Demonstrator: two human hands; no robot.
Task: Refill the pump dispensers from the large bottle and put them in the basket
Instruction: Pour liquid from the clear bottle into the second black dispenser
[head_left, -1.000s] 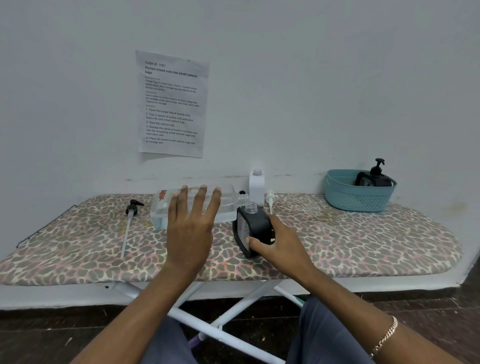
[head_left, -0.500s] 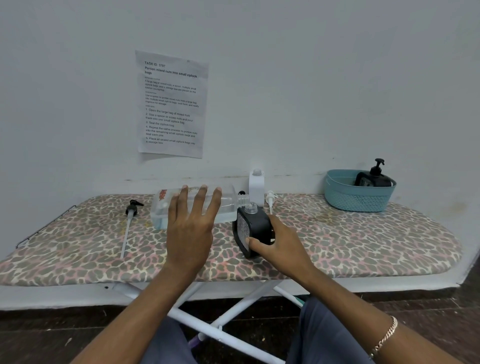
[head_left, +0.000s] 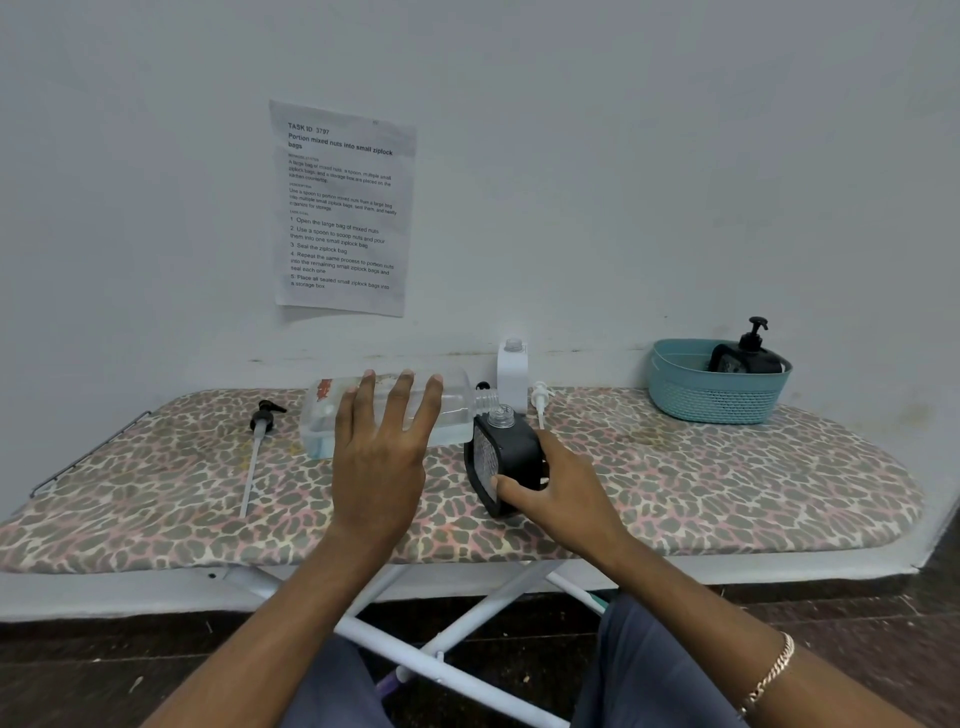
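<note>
Gripping the black dispenser (head_left: 506, 462) on the near-middle of the ironing board (head_left: 727, 499), the right hand (head_left: 563, 491) has its thumb on the near left face and fingers curled round the right side. A bracelet (head_left: 771, 675) sits on that wrist, nearer still. The dispenser stands on the board with its pump off and clear open neck up; the body is opaque, so fill level cannot tell. The left hand (head_left: 382, 457) is just left of it, fingers straight and spread, laid over the near side of the large bottle (head_left: 457, 410), not curled round it. The large bottle lies on its side behind that hand. It is clear, with some clear liquid low in it and a red label at the left end. Its uncapped neck points right, close to the black dispenser's neck, and the hand hides its middle. Left of the bottle a black pump (head_left: 264, 415) lies loose, its long tube running toward the near edge. A small black item (head_left: 483, 386) sits just behind the bottle neck, too small to tell. Farther back by the wall a white dispenser (head_left: 512, 376) stands upright with no pump, contents not visible; a white pump (head_left: 540, 400) is just right of it. Far right, a teal basket (head_left: 717, 400) holds a second black dispenser (head_left: 737, 361) with its pump on. A printed sheet (head_left: 343, 208) hangs on the wall above. Count: 3 dispensers (2 black, 1 white), 2 loose pumps, 1 large bottle, 1 basket.
</note>
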